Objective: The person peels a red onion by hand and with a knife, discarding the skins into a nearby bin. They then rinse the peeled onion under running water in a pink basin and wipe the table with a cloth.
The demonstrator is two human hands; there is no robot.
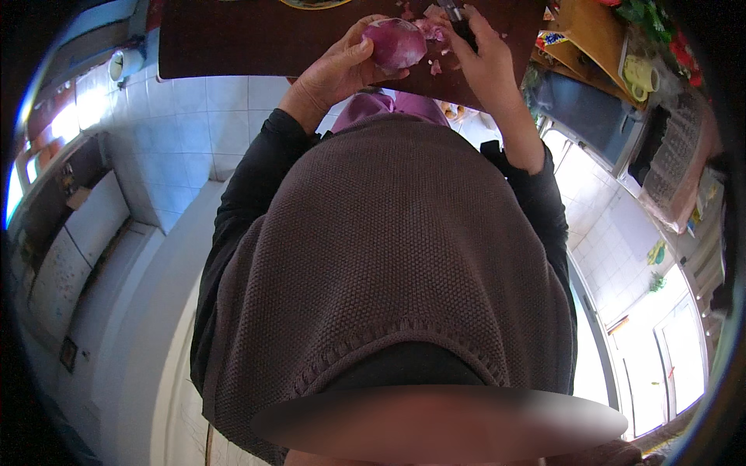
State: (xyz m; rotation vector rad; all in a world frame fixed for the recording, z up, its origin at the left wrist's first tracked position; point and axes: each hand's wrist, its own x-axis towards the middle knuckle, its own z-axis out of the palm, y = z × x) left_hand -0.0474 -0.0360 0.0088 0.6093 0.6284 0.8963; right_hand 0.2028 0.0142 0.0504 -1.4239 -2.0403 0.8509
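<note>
In my left hand (355, 55) is a round, purple-skinned vegetable that looks like a red onion (396, 45), held over the front edge of a dark brown table (233, 41). My right hand (486, 55) grips the black handle of a kitchen tool (461, 28), likely a knife. The tool's metal end runs out of view at the top edge. Between the two hands, pink and purple peelings (432, 28) lie on the tabletop, with smaller scraps nearer its front edge.
Part of a dish rim (315, 4) shows at the top edge. Right of the table stands a wooden shelf (600, 35) with a yellow-green mug (640, 76) on it. Red flowers with green leaves (658, 29) are close by. My legs in purple trousers (419, 105) are under the table.
</note>
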